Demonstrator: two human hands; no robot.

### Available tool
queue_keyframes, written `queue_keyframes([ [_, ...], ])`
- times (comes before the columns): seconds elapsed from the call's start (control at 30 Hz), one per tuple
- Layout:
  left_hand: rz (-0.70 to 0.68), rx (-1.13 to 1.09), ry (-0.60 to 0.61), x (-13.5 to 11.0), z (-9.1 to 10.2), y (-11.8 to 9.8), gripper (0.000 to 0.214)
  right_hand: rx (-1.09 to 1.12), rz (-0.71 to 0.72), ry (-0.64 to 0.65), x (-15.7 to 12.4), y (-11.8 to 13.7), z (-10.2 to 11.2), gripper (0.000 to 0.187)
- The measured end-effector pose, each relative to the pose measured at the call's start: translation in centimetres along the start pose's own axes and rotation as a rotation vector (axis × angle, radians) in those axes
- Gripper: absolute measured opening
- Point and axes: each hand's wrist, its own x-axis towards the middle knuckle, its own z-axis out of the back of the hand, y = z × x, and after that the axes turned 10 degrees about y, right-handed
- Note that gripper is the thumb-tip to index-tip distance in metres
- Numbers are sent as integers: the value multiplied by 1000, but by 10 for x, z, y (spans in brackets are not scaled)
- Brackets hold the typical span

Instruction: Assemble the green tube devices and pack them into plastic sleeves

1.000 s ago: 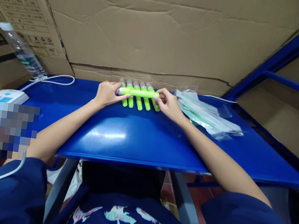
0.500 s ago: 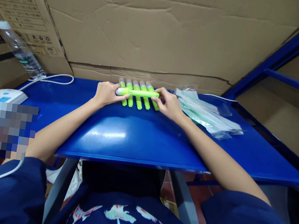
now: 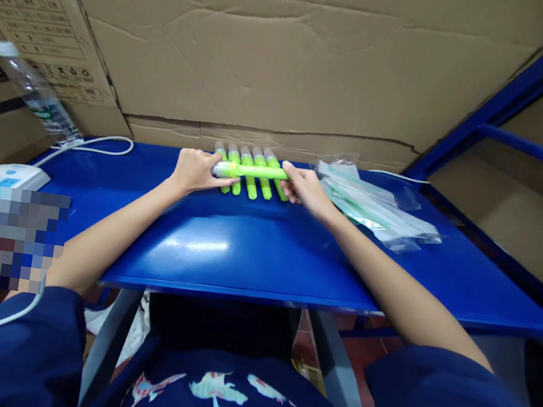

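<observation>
A lime-green, pen-shaped stick [image 3: 262,172] with a clear grey end and a yellow ring lies level between my hands, above the table. My left hand [image 3: 198,169] pinches it near the clear end, thumb below and fingers above. At the other end, my right hand [image 3: 304,186] has its fingers wrapped round the green tip, which is hidden. Just behind and under it, several like green sticks [image 3: 252,187] lie side by side in a row, clear ends toward the cardboard. The held stick covers their middles.
Clear plastic sleeves with whitish-green contents [image 3: 377,205] lie right of my right hand. A plastic bottle [image 3: 45,104] leans at the far left, near a white power strip [image 3: 15,177] and cable. Cardboard [image 3: 291,65] walls the back of the blue table [image 3: 245,247].
My right hand has changed its hold: the thumb now lies along the top of the stick, with the fingers curled underneath. The stick has turned slightly about its length. The row has not moved.
</observation>
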Motion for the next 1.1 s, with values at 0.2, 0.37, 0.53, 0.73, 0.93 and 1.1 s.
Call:
queue_keyframes([
  [0.2,88,55,151,0,4,-5,85,-801,319,-76,-7,-1,4,37],
  [0.37,72,37,164,-1,5,-8,84,-795,192,-42,-6,-2,1,34],
  [0.53,64,18,100,-1,3,-6,79,-69,-139,223,-1,0,-4,57],
  [0.73,-21,42,81,-1,3,0,85,-238,-45,143,-3,1,-6,49],
  [0.93,50,15,115,0,2,-8,83,-1030,134,52,-10,10,-5,35],
  [1.1,58,13,123,-2,2,-14,78,-1022,-70,187,-11,21,-1,36],
])
